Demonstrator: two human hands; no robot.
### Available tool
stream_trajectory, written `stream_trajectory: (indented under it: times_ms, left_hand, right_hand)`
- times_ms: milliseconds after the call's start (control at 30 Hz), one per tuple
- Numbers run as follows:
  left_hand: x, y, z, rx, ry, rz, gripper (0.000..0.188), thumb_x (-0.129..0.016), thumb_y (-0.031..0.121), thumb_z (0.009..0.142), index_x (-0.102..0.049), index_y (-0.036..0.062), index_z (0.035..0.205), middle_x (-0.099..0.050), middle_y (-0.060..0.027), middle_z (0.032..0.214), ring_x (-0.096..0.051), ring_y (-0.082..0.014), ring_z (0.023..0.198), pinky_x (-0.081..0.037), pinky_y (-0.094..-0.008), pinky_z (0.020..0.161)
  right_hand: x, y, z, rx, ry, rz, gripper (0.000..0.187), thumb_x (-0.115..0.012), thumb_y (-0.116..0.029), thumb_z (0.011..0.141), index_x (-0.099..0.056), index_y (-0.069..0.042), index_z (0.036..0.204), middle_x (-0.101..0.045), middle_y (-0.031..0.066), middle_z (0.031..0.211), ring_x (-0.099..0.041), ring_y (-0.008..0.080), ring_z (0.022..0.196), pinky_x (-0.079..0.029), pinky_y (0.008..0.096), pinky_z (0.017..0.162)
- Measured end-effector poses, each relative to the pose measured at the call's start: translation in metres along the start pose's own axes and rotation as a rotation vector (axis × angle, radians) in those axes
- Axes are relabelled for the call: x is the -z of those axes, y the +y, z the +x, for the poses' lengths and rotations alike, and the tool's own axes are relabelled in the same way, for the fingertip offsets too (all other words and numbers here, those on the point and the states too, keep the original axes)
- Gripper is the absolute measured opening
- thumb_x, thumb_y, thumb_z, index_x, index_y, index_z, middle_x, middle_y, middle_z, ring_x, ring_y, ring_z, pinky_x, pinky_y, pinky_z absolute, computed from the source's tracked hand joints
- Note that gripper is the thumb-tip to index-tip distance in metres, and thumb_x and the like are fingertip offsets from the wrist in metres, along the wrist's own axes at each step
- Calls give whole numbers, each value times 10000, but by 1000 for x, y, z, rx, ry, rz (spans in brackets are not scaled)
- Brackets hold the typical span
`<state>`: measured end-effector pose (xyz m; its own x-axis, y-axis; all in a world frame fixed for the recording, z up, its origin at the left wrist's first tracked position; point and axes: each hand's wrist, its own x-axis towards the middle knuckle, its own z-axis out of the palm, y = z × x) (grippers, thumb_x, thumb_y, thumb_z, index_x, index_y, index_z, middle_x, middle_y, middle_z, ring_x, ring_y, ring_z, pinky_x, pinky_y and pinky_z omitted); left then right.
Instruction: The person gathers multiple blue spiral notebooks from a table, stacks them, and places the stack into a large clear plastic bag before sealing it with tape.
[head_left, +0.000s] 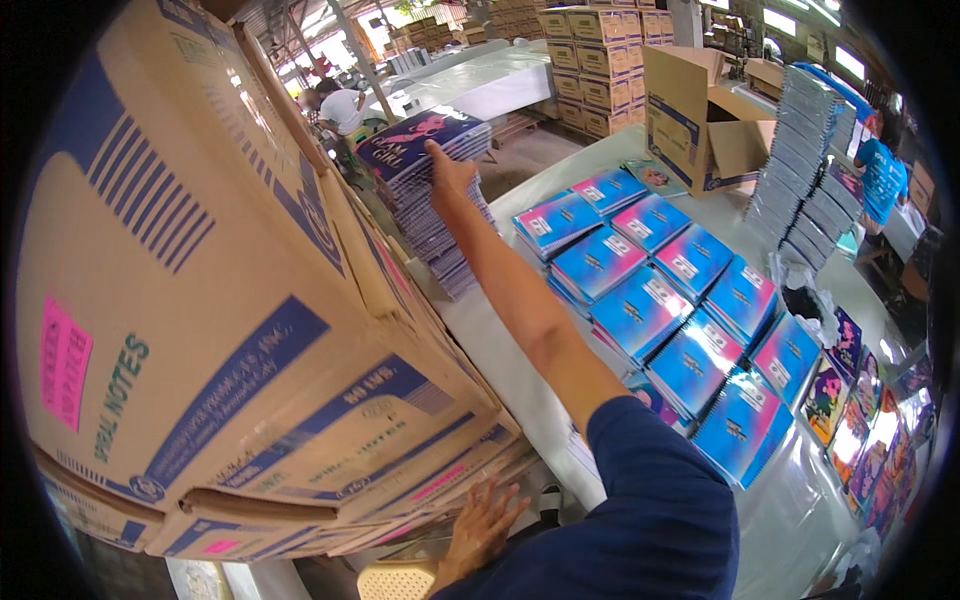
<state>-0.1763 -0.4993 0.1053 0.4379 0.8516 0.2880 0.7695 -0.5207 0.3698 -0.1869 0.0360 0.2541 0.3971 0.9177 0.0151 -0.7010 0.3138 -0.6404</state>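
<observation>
My right arm stretches forward to a tall stack of spiral notebooks [430,215] with dark purple, pink-printed covers. My right hand [452,178] grips the stack's upper right edge, thumb on the top cover and the other fingers mostly hidden against the side. Low in the view, my left hand [485,525] holds nothing; its fingers are spread beside the lower corner of the stacked cardboard boxes [250,400]. Whether it touches them I cannot tell. Right of my arm, several piles of blue-and-pink spiral notebooks [640,300] lie in rows on the table [540,385].
Large cartons rise close on my left. An open carton [675,130] and tall notebook stacks [795,150] stand at the table's far side. More colourful notebooks [870,430] lie at right. A beige stool [398,580] is below; people work in the background.
</observation>
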Motion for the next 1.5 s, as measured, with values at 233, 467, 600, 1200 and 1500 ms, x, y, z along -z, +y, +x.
stream_trajectory:
  times_ms: [233,467,600,1200,1500]
  left_hand:
    - [-25,-29,-63,180,-148,27,519,-629,81,792,-545,170,1296,-544,-48,1327,-466,-294,1279,-345,-540,1051]
    - [-14,-53,-30,165,-92,-141,517,-630,33,772,-570,170,1267,-540,-35,1338,-423,-284,1317,-310,-523,1088]
    - [-13,-59,28,-73,-118,-137,548,-625,-37,714,-592,145,1229,-532,-42,1346,-429,-287,1312,-362,-516,1052]
    - [-110,-49,345,-81,303,-77,584,-611,109,846,-406,85,1393,-327,-159,1484,-273,-387,1380,-247,-615,1058]
    - [-172,-177,523,219,209,226,708,-638,279,842,-321,28,1424,-233,-189,1517,-172,-347,1422,-183,-610,1098]
  right_hand:
    - [-44,70,-44,-267,40,-532,1185,-829,-399,666,-90,184,1386,-448,370,1290,-466,425,1231,-358,373,1062]
    - [-12,21,-19,-377,-649,-841,777,-635,-551,829,-535,197,1017,-633,347,916,-700,334,784,-592,368,634]
    - [42,-22,23,-66,-796,-1041,621,-573,-541,879,-602,76,812,-649,182,660,-688,248,574,-571,325,472]
    - [517,-212,-181,-365,-155,-960,215,-560,-162,940,-624,39,895,-655,107,768,-637,157,645,-521,268,603]
    - [491,-172,-185,-390,-178,-749,201,-558,-142,950,-618,49,939,-655,97,804,-639,147,704,-526,265,659]
